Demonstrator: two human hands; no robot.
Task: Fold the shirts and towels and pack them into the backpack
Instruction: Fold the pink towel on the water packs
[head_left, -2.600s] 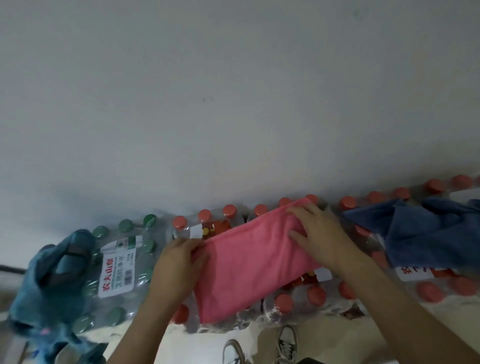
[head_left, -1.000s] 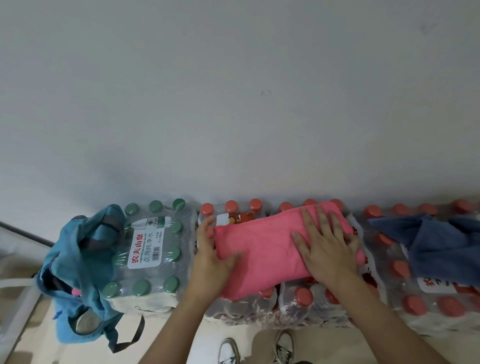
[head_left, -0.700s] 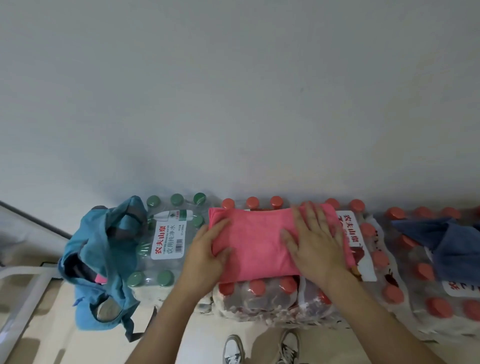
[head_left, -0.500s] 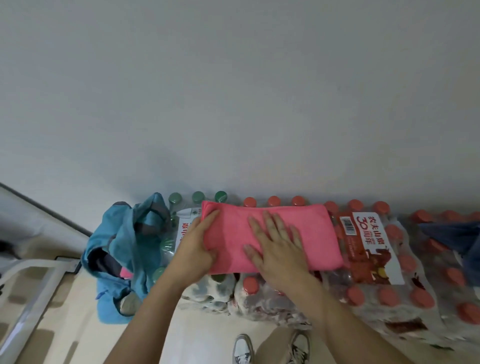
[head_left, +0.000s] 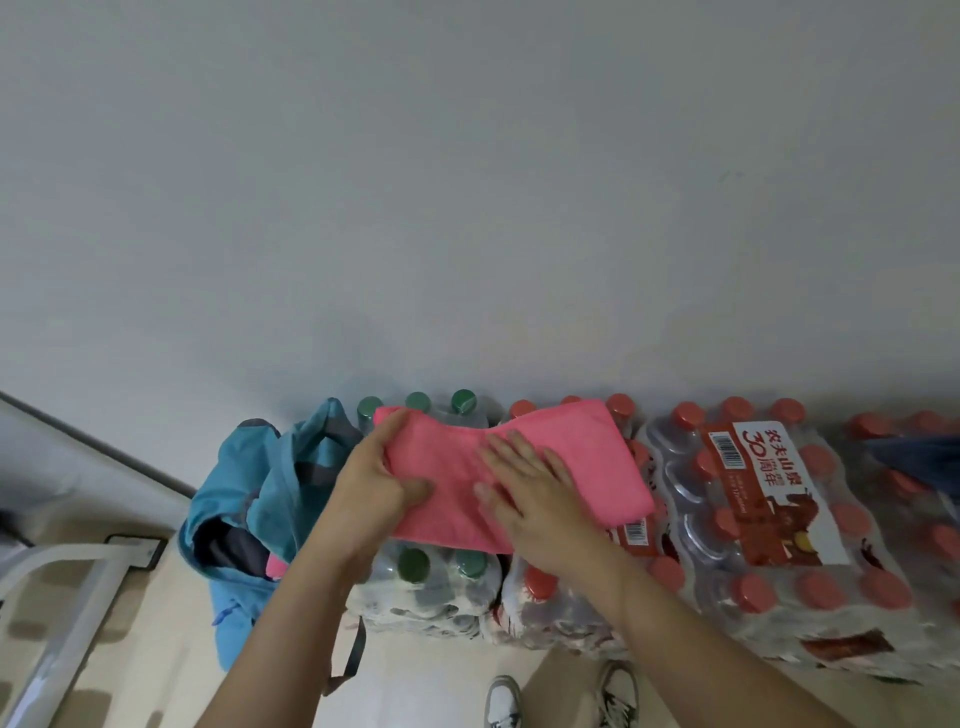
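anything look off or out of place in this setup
Nothing looks spilled or damaged. The odd part is the work surface: the pink towel lies on no table but straddles two shrink-wrapped lots of bottles, the green-capped pack and the red-capped pack, so it sits on bumpy caps. The blue backpack slumps open beside the green-capped pack.

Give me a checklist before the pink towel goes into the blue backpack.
1. Fold finished: ok; the pink towel lies as a compact rectangle on the bottle packs.
2. Grip of the left hand: ok; its fingers curl round the towel's left end.
3. Grip of the right hand: not ok; it lies flat on the towel.
4. Mouth of the backpack open: ok; a dark opening shows, just left of the towel.
5. Room inside the backpack: cannot tell.
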